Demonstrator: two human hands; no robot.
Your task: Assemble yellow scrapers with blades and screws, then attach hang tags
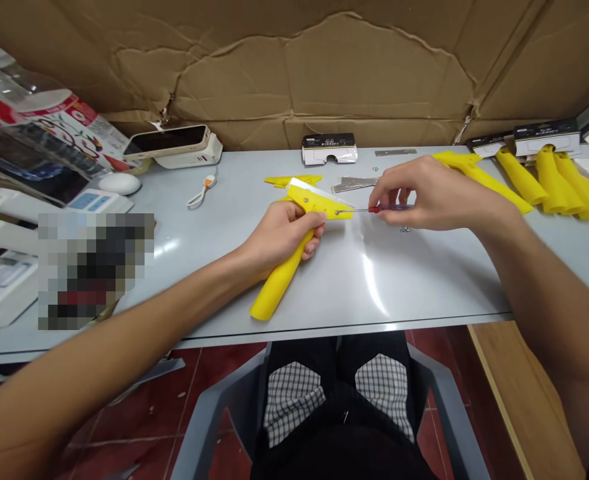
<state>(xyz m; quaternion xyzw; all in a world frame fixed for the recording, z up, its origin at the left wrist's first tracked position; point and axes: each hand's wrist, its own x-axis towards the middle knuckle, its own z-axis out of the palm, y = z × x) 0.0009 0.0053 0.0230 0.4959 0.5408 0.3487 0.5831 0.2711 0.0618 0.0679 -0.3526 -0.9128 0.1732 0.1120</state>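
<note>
My left hand (287, 233) is closed round a yellow scraper (283, 273), whose handle slants down toward the table's front edge. A metal blade lies along the far edge of its head, and two small screws show on the head's face. Between the fingertips of my right hand (419, 193) is a screwdriver (374, 209) with a red and dark handle. Its thin shaft points left, the tip at the screw (337, 213) near the head's right end. Just below my right hand lie a few loose screws (405, 229).
Behind the scraper lie a yellow head piece (292, 181) and flat metal blades (354, 183). Several yellow handles (554, 180) rest at the right. A blade pack (329, 148) stands against the cardboard (284, 73). At left are a phone (167, 141), a cable (203, 192) and boxes.
</note>
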